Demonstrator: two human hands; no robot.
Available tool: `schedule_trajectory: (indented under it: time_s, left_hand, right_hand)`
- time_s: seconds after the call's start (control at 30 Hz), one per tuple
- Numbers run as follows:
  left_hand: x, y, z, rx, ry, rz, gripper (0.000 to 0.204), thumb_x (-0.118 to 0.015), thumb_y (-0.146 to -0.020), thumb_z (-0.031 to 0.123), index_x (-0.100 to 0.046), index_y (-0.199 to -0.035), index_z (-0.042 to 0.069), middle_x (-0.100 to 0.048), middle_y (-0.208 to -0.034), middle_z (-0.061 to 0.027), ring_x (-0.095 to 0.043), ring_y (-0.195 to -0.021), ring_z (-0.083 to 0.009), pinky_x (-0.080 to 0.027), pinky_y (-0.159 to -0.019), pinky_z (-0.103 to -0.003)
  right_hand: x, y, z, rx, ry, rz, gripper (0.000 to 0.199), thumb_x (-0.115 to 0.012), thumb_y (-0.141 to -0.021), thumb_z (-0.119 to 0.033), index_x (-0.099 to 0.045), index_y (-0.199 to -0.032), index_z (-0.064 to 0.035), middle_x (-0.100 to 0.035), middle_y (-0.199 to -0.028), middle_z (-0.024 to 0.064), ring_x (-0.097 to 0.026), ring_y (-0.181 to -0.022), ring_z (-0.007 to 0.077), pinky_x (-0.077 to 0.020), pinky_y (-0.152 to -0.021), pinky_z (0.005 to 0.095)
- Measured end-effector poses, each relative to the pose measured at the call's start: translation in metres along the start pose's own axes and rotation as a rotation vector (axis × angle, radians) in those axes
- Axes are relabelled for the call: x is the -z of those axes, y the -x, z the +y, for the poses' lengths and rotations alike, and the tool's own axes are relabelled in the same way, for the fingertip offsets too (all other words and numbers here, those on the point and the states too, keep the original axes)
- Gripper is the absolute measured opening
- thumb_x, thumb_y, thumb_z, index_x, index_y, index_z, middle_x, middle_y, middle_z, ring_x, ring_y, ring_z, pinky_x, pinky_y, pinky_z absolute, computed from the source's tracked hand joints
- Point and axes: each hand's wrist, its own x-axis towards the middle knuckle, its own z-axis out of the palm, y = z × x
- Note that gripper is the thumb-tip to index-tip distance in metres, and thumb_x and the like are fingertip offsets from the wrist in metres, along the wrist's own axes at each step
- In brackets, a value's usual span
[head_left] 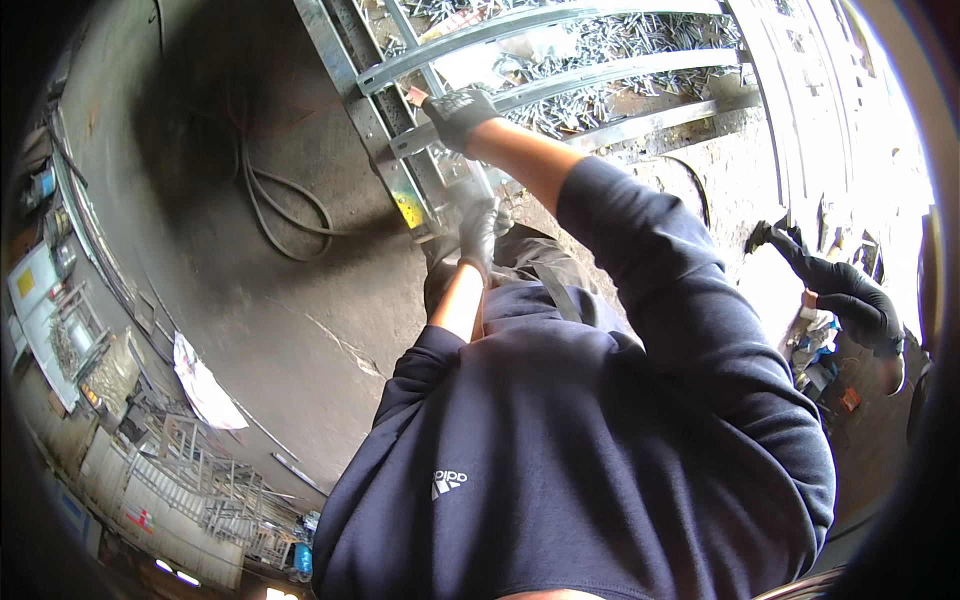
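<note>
My right hand [462, 116], in a dark grey glove, is closed over a galvanized metal bar [600, 75] near its left end. At its fingertips shows a small reddish-orange patch [416, 96] that I cannot identify. My left hand [481, 236], gloved too, is closed just below, close to my body. Between the two hands is a pale, blurred shape [468, 188]; whether the left hand holds it cannot be made out. Both hands are beside a perforated steel rail [372, 125] with a yellow mark [409, 208] at its near end.
Many loose metal fasteners [625, 35] lie beneath the bars. Another curved bar [540, 28] crosses farther off. A looped hose [275, 215] rests on the dark floor at left. At right a person in dark clothing [850, 295] is near scattered items. Metal racks [215, 490] stand at lower left.
</note>
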Motion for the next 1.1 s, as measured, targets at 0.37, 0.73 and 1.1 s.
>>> schedule_trajectory:
  time_s: [0.37, 0.73, 1.1]
  left_hand:
    - [0.009, -0.023, 0.024, -0.040, -0.100, -0.093, 0.016, -0.065, -0.098, 0.022, -0.067, -0.106, 0.008, -0.071, -0.086, -0.0033, -0.065, -0.067, -0.0109, -0.053, -0.060, -0.026]
    - [0.028, -0.050, 0.021, 0.136, -0.123, -0.309, 0.029, -0.061, -0.101, 0.039, -0.066, -0.100, 0.011, -0.071, -0.083, -0.0022, -0.066, -0.068, -0.0107, -0.053, -0.064, -0.027]
    - [0.023, -0.048, -0.010, -0.211, -0.333, -0.106, 0.050, -0.063, -0.095, 0.053, -0.067, -0.101, 0.004, -0.067, -0.087, -0.0080, -0.062, -0.080, -0.0191, -0.049, -0.075, -0.034]
  right_hand:
    - [0.029, 0.031, -0.014, -0.237, -0.340, -0.113, 0.054, -0.027, -0.106, -0.047, -0.048, -0.146, -0.0190, -0.062, -0.128, 0.0211, -0.059, -0.123, 0.0321, -0.0329, -0.113, 0.0430]
    - [0.004, -0.015, 0.042, 0.182, 0.443, 0.174, 0.029, -0.046, -0.091, -0.023, -0.067, -0.107, -0.0102, -0.068, -0.109, 0.0221, -0.066, -0.104, 0.0377, -0.0497, -0.093, 0.0473]
    - [-0.047, -0.017, 0.100, -0.055, 0.086, -0.228, 0.024, -0.051, -0.093, -0.024, -0.059, -0.111, -0.0103, -0.062, -0.105, 0.0126, -0.060, -0.103, 0.0303, -0.0498, -0.086, 0.0394]
